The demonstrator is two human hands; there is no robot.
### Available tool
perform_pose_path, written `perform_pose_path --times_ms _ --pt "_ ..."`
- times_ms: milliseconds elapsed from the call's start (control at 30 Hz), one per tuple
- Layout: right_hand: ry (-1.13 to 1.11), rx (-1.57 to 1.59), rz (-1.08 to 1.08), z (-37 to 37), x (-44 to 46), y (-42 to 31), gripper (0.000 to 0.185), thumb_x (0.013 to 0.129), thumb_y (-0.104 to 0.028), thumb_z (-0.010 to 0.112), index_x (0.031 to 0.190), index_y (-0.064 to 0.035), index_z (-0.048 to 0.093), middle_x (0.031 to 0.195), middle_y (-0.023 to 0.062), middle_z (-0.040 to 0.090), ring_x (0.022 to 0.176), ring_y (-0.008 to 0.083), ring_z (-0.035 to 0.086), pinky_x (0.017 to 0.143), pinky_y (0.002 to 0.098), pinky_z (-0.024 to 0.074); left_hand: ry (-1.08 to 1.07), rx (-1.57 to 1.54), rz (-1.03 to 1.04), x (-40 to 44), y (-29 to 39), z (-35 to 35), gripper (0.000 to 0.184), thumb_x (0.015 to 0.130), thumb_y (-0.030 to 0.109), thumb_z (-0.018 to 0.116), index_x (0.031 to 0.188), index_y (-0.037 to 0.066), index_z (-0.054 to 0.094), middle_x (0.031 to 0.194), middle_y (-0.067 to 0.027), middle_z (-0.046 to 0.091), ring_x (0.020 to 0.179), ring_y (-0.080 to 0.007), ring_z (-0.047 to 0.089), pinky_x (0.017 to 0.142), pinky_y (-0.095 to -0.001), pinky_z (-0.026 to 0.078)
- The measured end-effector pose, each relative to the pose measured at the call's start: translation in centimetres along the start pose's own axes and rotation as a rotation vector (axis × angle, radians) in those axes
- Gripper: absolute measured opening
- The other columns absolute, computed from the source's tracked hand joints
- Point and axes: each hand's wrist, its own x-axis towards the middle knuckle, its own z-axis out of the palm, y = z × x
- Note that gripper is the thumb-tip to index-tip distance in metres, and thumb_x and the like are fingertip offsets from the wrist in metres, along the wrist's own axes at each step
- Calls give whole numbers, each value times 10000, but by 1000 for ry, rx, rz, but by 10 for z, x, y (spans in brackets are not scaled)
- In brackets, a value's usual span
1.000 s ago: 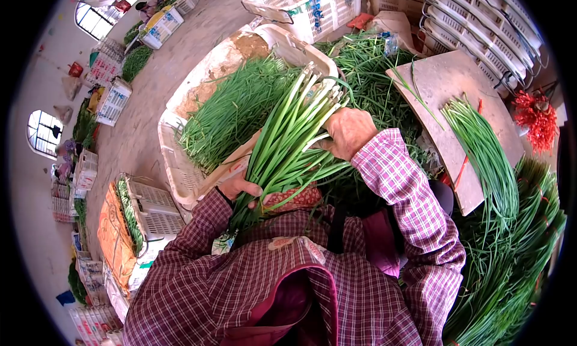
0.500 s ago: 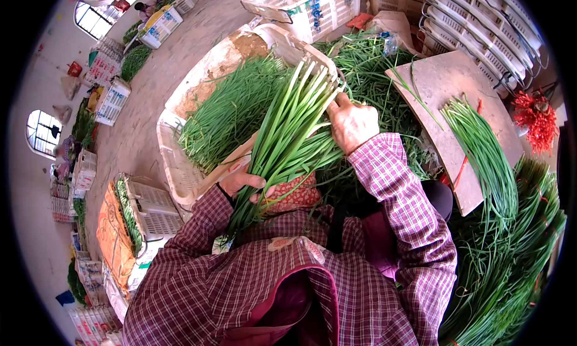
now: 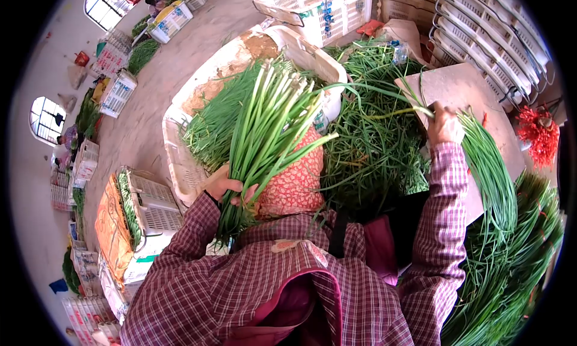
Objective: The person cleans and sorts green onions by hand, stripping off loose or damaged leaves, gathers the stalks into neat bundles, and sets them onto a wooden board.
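My left hand (image 3: pixel 233 191) is closed round the lower, leafy part of a thick bunch of garlic chives (image 3: pixel 264 129), its pale stem ends fanned upward. The bunch lies over a red floral cloth (image 3: pixel 294 180) on my lap and partly covers the white crate behind. My right hand (image 3: pixel 446 126) is closed over the brown board, with a few long chive stalks (image 3: pixel 390 93) trailing from it to the left. Touching or very near that hand lies a smaller chive bunch (image 3: pixel 490 165), its leaves hanging over the board's edge.
More chives (image 3: pixel 222 114) fill a white crate (image 3: pixel 171 147) at front left. A loose heap of greens (image 3: pixel 372 141) lies between crate and board (image 3: pixel 463 81). Bundled chives (image 3: pixel 511 274) pile at lower right. Red ties (image 3: pixel 537 135) hang right; stacked crates (image 3: pixel 481 39) stand behind.
My right hand has moved right, from the stem ends of the held bunch to the board, with a few stalks. The held bunch has shifted slightly left, showing more of the floral cloth.
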Motion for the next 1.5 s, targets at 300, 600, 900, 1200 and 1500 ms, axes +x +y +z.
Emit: perform_pose_path --times_ms 300,600,900,1200,1500 --pt "-447 1430 66 3 -82 -104 428 934 -319 531 1256 -39 508 1119 111 620 846 184 630 765 317 518 -84 42 40 16 10 9 430 685 159 633 1048 -62 566 737 -132 627 521 -171 581 345 -240 394" --pt "-450 2224 280 9 -68 -146 761 913 -583 391 1418 -28 266 1409 135 370 1251 284 397 1036 439 337 -135 -84 -26 40 24 86 367 736 95 674 1068 14 539 792 -60 573 501 -88 521 417 -214 440" --pt "-382 2317 291 4 -40 -91 892 789 -729 447 1400 -89 334 1362 124 429 1175 288 477 950 438 440 -394 -73 -23 84 -28 167 232 857 224 654 977 39 583 727 -6 560 541 -97 526 516 -224 425" --pt "-742 2086 112 22 -68 -79 893 730 -676 595 1344 -54 410 1190 136 578 997 282 603 832 413 522 -486 142 213 57 -40 198 204 886 179 627 1037 52 579 898 0 595 824 -89 546 759 -267 448" --pt "-1107 2516 24 61 -71 -84 619 729 -380 757 1201 -42 542 1055 121 650 869 262 654 750 408 565 -691 267 47 45 -26 163 528 850 145 660 1308 47 415 1206 -68 535 1076 -149 520 917 -308 420"
